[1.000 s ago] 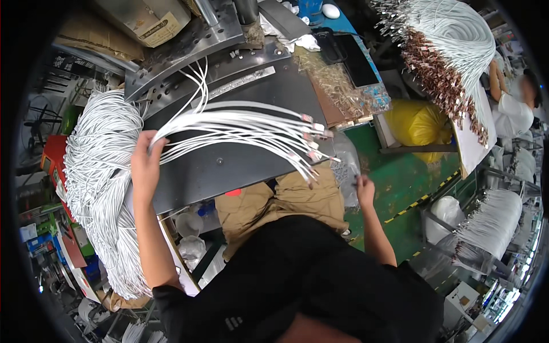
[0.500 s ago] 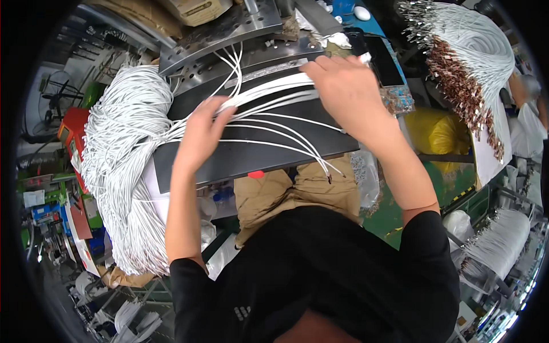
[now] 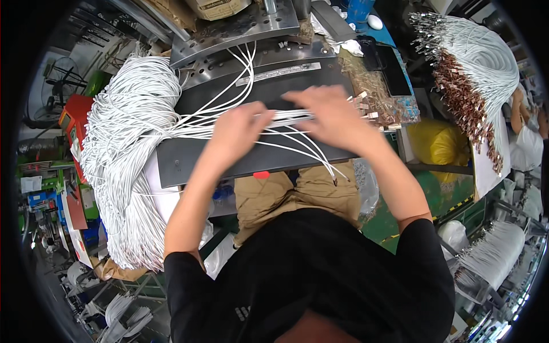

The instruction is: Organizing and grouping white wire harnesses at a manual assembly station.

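Your dark counter (image 3: 189,166) is bare along its near left edge, so a hand can pass there. The hanging white cable bundle (image 3: 123,154) blocks your left; loose white wires (image 3: 297,143) and a clear tray of terminals (image 3: 380,97) crowd your right.

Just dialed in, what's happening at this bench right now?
A seated person has both hands on a small bunch of white cables laid across a dark work plate. The left hand presses them near the middle, the right hand gathers their ends. A big heap of white cables hangs off the left.
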The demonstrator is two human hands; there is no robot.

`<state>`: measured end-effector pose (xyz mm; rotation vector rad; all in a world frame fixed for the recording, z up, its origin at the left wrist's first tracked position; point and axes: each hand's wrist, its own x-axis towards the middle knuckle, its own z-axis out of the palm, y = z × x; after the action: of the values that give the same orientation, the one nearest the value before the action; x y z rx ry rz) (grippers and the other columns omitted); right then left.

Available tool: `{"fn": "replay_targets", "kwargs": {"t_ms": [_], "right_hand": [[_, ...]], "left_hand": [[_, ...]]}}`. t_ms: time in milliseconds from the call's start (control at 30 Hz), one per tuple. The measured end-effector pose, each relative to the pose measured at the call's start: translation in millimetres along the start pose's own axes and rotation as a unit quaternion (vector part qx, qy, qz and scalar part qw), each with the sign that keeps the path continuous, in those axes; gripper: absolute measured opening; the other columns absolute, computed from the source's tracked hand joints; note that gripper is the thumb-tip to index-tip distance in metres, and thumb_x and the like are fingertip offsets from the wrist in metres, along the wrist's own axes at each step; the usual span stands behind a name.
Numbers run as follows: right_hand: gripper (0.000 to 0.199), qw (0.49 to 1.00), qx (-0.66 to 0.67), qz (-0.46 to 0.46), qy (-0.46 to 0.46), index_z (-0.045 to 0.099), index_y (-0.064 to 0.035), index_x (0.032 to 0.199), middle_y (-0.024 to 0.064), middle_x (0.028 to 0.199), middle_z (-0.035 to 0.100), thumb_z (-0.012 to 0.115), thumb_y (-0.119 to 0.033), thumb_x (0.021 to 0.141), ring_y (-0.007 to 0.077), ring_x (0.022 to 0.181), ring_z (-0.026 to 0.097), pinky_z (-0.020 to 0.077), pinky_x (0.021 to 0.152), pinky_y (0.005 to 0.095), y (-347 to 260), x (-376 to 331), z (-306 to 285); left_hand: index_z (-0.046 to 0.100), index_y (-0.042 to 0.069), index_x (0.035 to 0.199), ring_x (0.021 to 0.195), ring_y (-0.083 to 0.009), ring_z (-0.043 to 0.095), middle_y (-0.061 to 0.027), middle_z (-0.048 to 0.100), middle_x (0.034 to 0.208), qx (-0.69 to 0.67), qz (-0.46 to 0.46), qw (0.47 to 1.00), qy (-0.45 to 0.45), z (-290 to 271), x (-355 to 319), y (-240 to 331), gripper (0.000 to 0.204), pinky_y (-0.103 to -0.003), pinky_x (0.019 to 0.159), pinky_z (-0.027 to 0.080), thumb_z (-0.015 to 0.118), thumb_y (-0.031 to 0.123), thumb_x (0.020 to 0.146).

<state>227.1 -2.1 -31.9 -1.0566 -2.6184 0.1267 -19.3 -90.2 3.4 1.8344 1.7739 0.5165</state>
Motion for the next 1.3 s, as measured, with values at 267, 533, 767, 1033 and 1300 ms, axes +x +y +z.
{"fn": "replay_targets", "kwargs": {"t_ms": [267, 533, 767, 1033, 1300], "right_hand": [[0.029, 0.993, -0.052, -0.095, 0.054, 0.065, -0.009, 0.112, 0.0093, 0.096, 0.064, 0.067, -0.007, 0.083, 0.0287, 0.088, 0.065, 0.0529, 0.082, 0.0392, 7, -20, -28], [0.031, 0.911, 0.404, 0.021, 0.076, 0.066, -0.0075, 0.12, 0.0122, 0.104, 0.066, 0.066, -0.021, 0.092, 0.028, 0.091, 0.067, 0.0532, 0.085, 0.0373, 17, 10, 20], [0.032, 0.86, 0.507, -0.009, -0.044, 0.069, -0.0065, 0.116, 0.014, 0.097, 0.068, 0.06, -0.031, 0.098, 0.0306, 0.088, 0.068, 0.0542, 0.08, 0.0395, -24, 9, 17], [0.029, 0.988, 0.141, -0.032, -0.06, 0.067, -0.0046, 0.117, 0.0131, 0.101, 0.069, 0.06, -0.022, 0.095, 0.0342, 0.096, 0.067, 0.0527, 0.085, 0.0413, 11, 26, 16], [0.035, 0.986, -0.057, -0.124, 0.1, 0.061, -0.0032, 0.122, 0.0184, 0.099, 0.068, 0.06, -0.014, 0.089, 0.033, 0.091, 0.067, 0.0543, 0.081, 0.0407, 29, 56, 41]], "left_hand": [[0.068, 0.004, 0.101, 0.067, -0.0107, 0.055, -0.0037, 0.066, 0.081, -0.247, -0.123, 0.935, -0.223, 7, -18, 31, 0.033, -0.027, 0.061, 0.043, 0.051, 0.031, 0.106], [0.064, 0.004, 0.111, 0.057, -0.0048, 0.031, 0.0061, 0.041, 0.069, -0.505, -0.147, 0.832, -0.175, 61, -32, 22, 0.028, -0.022, 0.052, 0.025, 0.051, 0.029, 0.106], [0.065, 0.004, 0.112, 0.058, -0.0046, 0.034, 0.0051, 0.044, 0.071, -0.535, -0.15, 0.821, -0.128, 65, 2, 18, 0.026, -0.021, 0.053, 0.026, 0.053, 0.026, 0.105], [0.063, -0.003, 0.12, 0.073, -0.0133, 0.064, -0.006, 0.066, 0.09, -0.605, -0.177, 0.776, 0.017, 45, 64, -18, 0.028, -0.027, 0.07, 0.053, 0.059, 0.018, 0.101], [0.064, -0.004, 0.115, 0.083, -0.0169, 0.069, -0.0088, 0.069, 0.092, -0.54, -0.149, 0.829, 0.011, 64, 67, -27, 0.031, -0.03, 0.079, 0.057, 0.069, 0.018, 0.095]]}}
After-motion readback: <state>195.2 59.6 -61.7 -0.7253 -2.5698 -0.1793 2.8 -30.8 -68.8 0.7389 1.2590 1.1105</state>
